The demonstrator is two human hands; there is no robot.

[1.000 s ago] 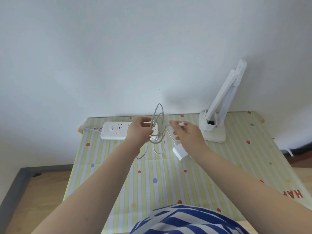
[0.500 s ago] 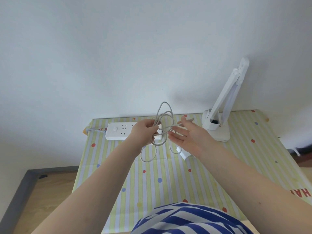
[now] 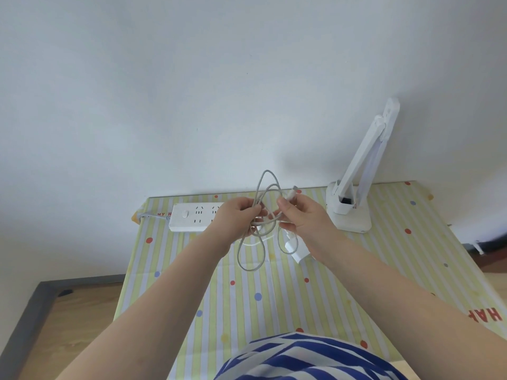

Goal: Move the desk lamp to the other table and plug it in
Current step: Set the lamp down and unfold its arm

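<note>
1. The white desk lamp (image 3: 356, 185) stands folded on the striped tablecloth (image 3: 274, 297), to the right of both hands.
2. The left hand (image 3: 236, 220) grips the coiled grey cable (image 3: 258, 215), fingers curled round its loops.
3. The right hand (image 3: 301, 218) pinches the cable's connector end (image 3: 293, 192).
4. A white adapter (image 3: 295, 246) hangs below the right hand.
5. A power strip (image 3: 194, 216) lies left of the left hand.

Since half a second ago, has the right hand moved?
Yes. The right hand, open then, has closed on the cable end, slightly nearer the power strip.
</note>
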